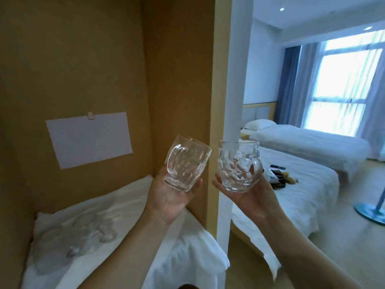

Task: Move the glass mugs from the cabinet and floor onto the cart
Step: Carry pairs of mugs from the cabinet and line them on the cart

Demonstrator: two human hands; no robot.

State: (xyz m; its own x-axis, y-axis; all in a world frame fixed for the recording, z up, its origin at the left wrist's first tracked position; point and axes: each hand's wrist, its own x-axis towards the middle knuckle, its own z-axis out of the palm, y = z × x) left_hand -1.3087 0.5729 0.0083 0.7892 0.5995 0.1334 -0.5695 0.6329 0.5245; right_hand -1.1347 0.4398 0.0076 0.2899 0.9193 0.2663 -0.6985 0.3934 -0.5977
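Inside the wooden cabinet [83,59] on the left, a white cloth [116,207] covers the shelf, and a white sheet of paper [88,138] is clipped to the back panel. Right of the cabinet's edge, the room opens onto two white beds: the nearer bed [302,190] carries a small heap of dark items [277,176], and the farther bed [308,142], with a pillow [259,124], stands before a bright curtained window [345,84]. On the cloth, several clear glass mugs [73,234] lie blurred together; their number cannot be told. Both arms reach up from below. The left hand [173,197] cups a dimpled glass mug [186,163] from beneath, fingers curled round its base, the mug tilted left before the cabinet's side wall. The right hand [248,195] holds a second glass mug [239,165] the same way, nearly upright, its handle [255,165] turned to the right. The two mugs are close together but apart.
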